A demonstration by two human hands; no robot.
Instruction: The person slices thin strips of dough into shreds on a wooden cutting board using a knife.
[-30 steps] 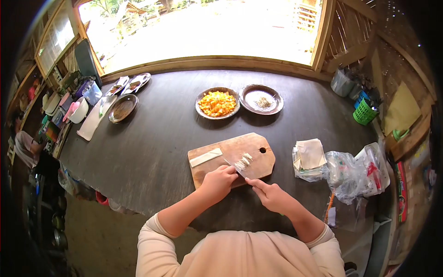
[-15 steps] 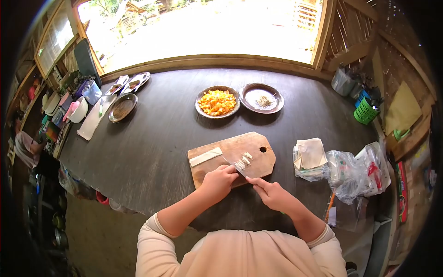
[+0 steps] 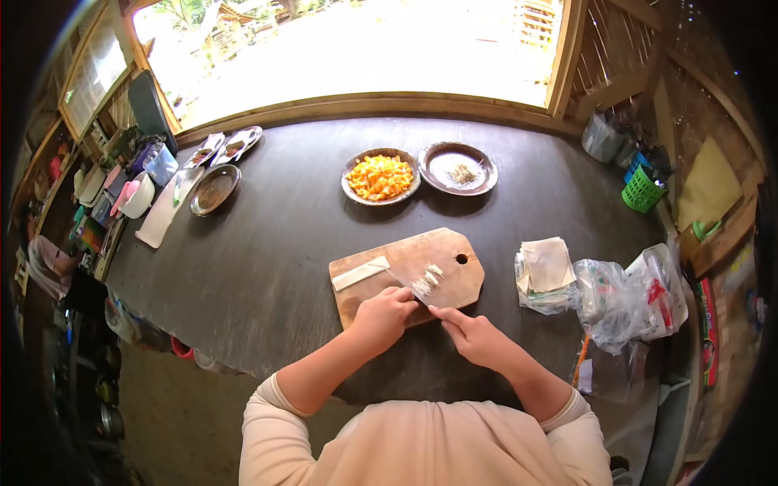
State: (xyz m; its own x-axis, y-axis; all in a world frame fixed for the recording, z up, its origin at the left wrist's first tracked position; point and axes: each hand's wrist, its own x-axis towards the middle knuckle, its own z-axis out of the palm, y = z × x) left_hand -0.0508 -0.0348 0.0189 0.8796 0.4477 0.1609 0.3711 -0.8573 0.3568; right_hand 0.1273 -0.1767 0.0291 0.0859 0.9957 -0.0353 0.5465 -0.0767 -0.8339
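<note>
So, the dark table (image 3: 259, 283) takes up most of the view, with a wooden cutting board (image 3: 405, 249) near its front edge. Farther back there's a bowl (image 3: 381, 202) full of orange chunks, and touching it or nearly so, a plate (image 3: 442, 168) with a little heap of pale shreds. Stack of thin square sheets (image 3: 546, 266) sits off to the right. Left hand (image 3: 385, 314) is on the board's front edge, fingers curled in by the blade; can't tell if it's pinching anything. Right hand (image 3: 472, 336) is closed around the knife (image 3: 405, 283), index finger stretched forward. Progress-wise I'd call it partway: one pale flat strip (image 3: 361, 273) lies uncut on the board's left, while the slim cut pieces (image 3: 427, 280) sit just beyond the blade, none of those over on the plate.
</note>
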